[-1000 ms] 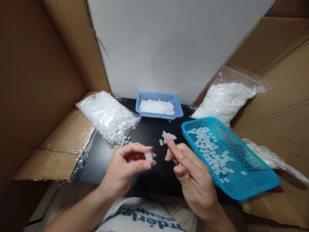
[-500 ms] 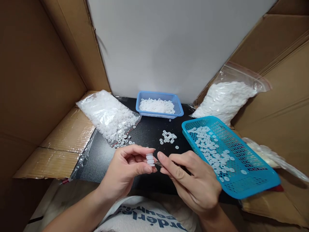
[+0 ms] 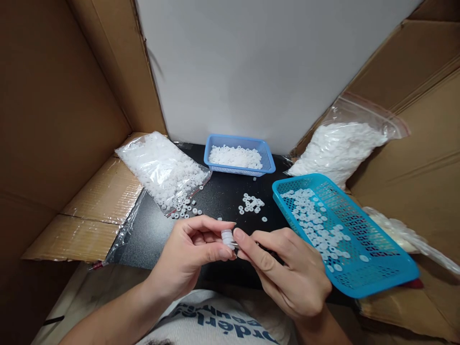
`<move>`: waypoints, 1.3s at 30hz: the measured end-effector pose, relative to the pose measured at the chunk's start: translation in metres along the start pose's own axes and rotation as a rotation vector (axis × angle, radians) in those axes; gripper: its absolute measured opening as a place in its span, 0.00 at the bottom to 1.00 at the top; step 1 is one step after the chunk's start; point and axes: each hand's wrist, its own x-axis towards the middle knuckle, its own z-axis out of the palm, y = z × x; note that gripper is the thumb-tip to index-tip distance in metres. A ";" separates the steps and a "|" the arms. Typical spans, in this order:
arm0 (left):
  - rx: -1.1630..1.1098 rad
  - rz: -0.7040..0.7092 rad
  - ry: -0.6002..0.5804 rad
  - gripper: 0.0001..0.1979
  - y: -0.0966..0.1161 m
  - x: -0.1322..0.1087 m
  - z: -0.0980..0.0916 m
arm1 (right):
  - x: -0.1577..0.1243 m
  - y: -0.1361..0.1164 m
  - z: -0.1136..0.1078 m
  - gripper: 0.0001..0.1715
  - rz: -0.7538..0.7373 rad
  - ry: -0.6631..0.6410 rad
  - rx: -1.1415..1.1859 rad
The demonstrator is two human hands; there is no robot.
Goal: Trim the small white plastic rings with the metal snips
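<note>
My left hand (image 3: 201, 247) is closed, pinching a short stack of white plastic washers (image 3: 227, 236) between thumb and fingers. In my right hand (image 3: 287, 263) is a thin metal tool (image 3: 235, 244), its tip touching the lower part of the stack. The fingers hide most of this tool, so its kind cannot be made out. Just beyond the hands, a small heap of loose white washers (image 3: 250, 203) lies on the black table (image 3: 230, 191).
A turquoise basket (image 3: 391, 268) with washers stands at the right, a smaller blue basket (image 3: 268, 160) with white pieces at the back. Full plastic bags lie at left (image 3: 158, 165) and right (image 3: 338, 148). Cardboard walls (image 3: 82, 105) flank the table; several washers spill from the left bag.
The metal tool's tip has moved in against the stack, and my right fingertips are closer to it. The stack has tilted slightly. The whole view has shifted a little.
</note>
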 end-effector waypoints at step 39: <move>0.008 0.006 0.007 0.13 0.003 -0.003 0.001 | 0.000 -0.002 0.000 0.16 -0.008 0.000 -0.009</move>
